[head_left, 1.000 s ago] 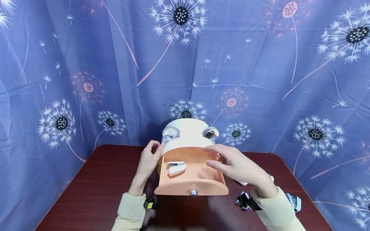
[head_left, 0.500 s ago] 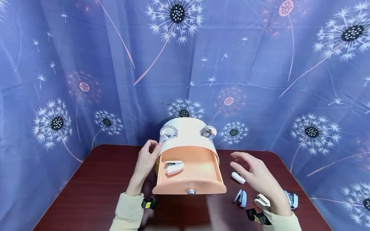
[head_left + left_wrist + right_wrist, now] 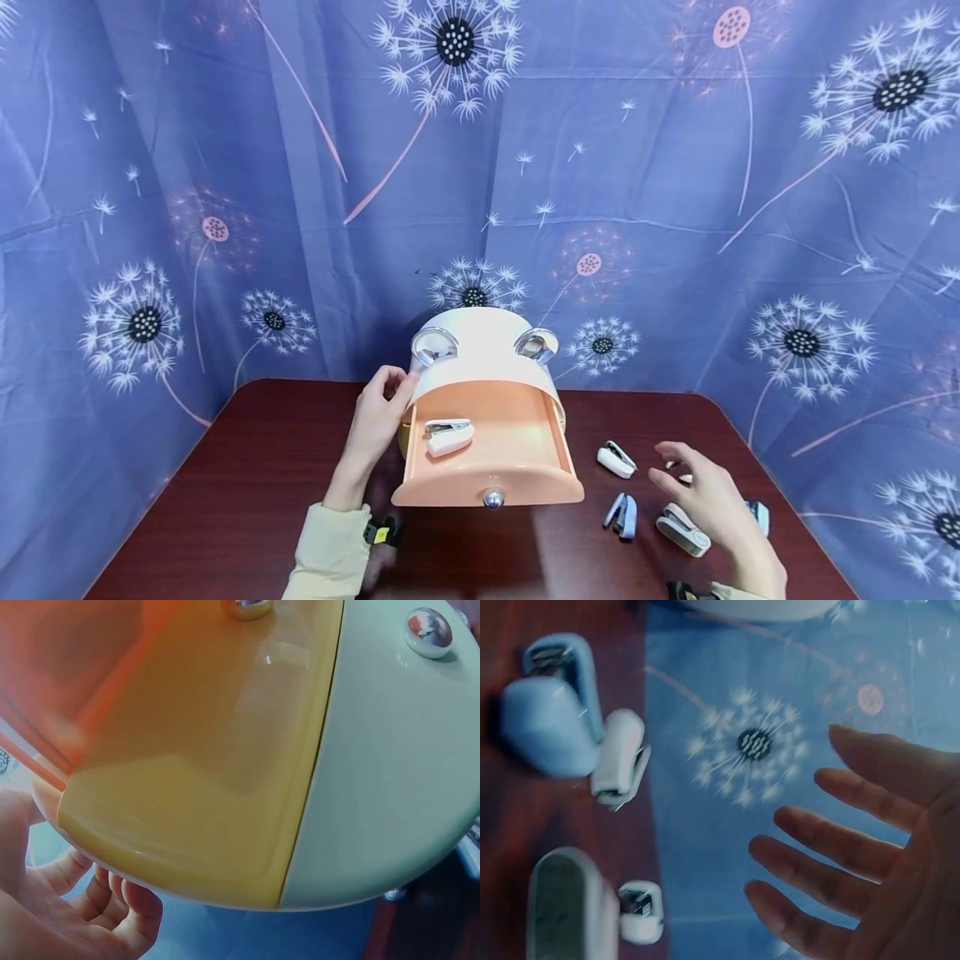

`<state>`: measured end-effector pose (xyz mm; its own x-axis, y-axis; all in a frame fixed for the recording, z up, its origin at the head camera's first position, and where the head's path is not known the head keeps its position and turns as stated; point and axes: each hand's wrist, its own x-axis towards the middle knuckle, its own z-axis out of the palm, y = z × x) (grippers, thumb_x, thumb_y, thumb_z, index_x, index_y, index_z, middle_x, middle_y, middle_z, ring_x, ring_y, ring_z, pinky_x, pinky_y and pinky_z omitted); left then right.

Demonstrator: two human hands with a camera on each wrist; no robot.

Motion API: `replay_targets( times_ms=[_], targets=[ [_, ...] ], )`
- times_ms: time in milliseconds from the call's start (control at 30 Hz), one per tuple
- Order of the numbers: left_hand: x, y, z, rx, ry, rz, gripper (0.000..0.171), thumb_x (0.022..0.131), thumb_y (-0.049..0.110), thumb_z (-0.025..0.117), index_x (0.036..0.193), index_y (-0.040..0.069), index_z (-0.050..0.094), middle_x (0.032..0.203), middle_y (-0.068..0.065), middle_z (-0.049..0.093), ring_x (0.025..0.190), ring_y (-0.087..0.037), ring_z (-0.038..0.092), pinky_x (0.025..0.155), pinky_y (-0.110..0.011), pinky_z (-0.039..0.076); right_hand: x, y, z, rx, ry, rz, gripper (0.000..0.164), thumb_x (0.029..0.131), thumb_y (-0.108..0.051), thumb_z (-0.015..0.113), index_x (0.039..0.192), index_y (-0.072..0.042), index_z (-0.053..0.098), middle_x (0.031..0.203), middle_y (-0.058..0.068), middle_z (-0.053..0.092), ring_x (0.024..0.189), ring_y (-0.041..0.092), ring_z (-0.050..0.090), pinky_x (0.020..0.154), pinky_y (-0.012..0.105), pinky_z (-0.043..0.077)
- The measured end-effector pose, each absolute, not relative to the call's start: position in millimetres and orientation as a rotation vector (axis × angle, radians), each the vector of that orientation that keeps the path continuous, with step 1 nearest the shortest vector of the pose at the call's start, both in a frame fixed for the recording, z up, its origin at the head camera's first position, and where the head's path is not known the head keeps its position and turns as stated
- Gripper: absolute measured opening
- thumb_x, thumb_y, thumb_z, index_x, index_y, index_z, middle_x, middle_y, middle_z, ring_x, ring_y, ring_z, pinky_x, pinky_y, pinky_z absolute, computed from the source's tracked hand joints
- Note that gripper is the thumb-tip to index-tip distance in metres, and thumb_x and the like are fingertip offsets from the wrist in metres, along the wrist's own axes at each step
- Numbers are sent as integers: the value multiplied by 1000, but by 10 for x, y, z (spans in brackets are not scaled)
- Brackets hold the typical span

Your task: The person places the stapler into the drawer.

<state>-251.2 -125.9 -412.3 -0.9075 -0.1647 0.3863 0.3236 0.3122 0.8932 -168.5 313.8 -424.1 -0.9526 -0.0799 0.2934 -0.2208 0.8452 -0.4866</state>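
A white frog-like drawer box stands on the table, its peach drawer pulled out. Inside the drawer's left half lies a white mini stapler. My left hand touches the box's left side; its bent fingers show beside the rim in the left wrist view. Over the right of the table hovers my right hand, fingers spread and holding nothing. Around it lie a white stapler, a blue stapler and a white-grey stapler. Another small pale item is partly hidden behind that hand.
A light-blue stapler lies at far right, partly behind the right hand. Yellow and pale-green drawer fronts of the box are pushed in. The dark red table meets a blue dandelion curtain at the back.
My right hand has withdrawn from the drawer, moving right and toward me over the staplers. More of them show. The left hand stays at the box; the whole view has shifted slightly.
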Motion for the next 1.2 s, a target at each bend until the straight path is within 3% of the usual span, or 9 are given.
replay_targets(
  times_ms=[167,367,733,1033,1200],
  targets=[
    [-2510,-1267,-4123,-151,-2165,-1628,28,95,37,65,96,10,61,74,-5,52,67,-19,49,57,-25,40,-1642,3254,-4397,156,-2774,749,39,86,-21,76,119,-5,61,107,14,67,91,33,67,76,48,50],
    [-2510,-1278,-4135,-141,-2162,-1622,28,94,36,65,96,9,61,75,-5,52,67,-18,49,58,-25,40,-1624,3407,-4514,100,-2825,695,46,84,-22,77,121,-2,59,109,22,66,100,46,62,79,59,46],
    [-2505,-1269,-4122,-149,-2160,-1633,27,95,36,65,95,9,60,75,-5,51,67,-19,49,58,-25,39,-1580,3679,-4623,-73,-3104,792,64,83,-38,77,122,8,54,111,30,60,99,43,60,78,53,48],
    [-2512,-1265,-4123,-152,-2164,-1623,27,95,35,65,96,9,60,75,-5,51,68,-19,49,59,-24,39,-1603,3655,-4797,-147,-3145,907,57,78,-30,82,112,6,56,83,7,59,75,23,52,67,39,43],
    [-2515,-1269,-4134,-147,-2174,-1619,28,95,36,65,96,9,60,76,-5,51,69,-18,49,59,-24,39,-1627,3631,-4852,-164,-3138,946,45,78,-25,82,105,2,59,77,1,56,70,19,50,65,35,40]
  ],
)
